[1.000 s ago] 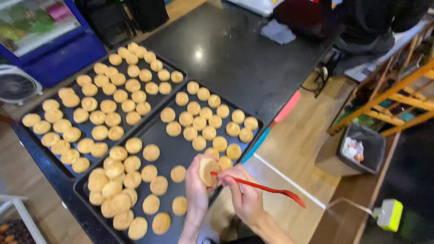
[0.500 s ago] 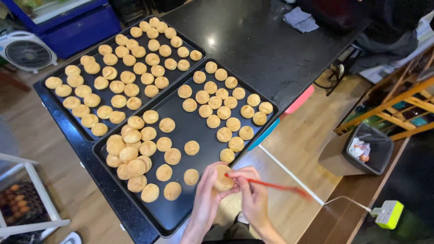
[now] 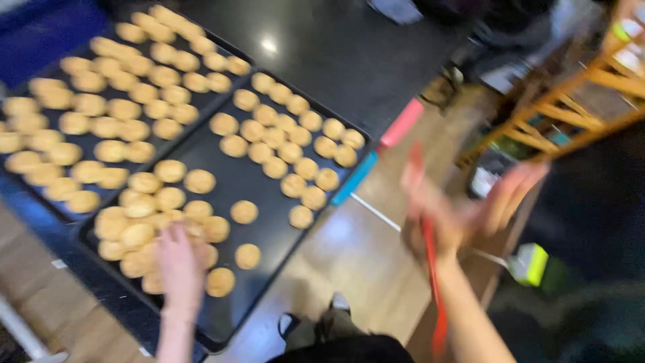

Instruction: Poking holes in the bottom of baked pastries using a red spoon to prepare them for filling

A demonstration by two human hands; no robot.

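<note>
Round golden-brown cookies (image 3: 243,212) are spread over two dark rectangular baking trays set side by side on a dark table (image 3: 349,47). In the head view, which is heavily blurred by motion, the near baking tray (image 3: 265,178) is seen to carry roughly forty cookies: a loose pile at its near left end, a few singles in the middle, and a tighter group at the far end. The far baking tray (image 3: 208,101) holds a similar number in rough rows; an exact count cannot be made through the blur.

The left hand (image 3: 180,265) is laid palm down on the pile of cookies at the near end of the near tray, fingers spread and touching them; whether a cookie is gripped cannot be told. The right hand (image 3: 463,208) is held well off to the right, above the wooden floor (image 3: 349,255), its fingers partly splayed, with one long thin red tool (image 3: 433,282) held in it, running back along the forearm. One small green and white object (image 3: 531,263) lies on the floor near that hand.
</note>
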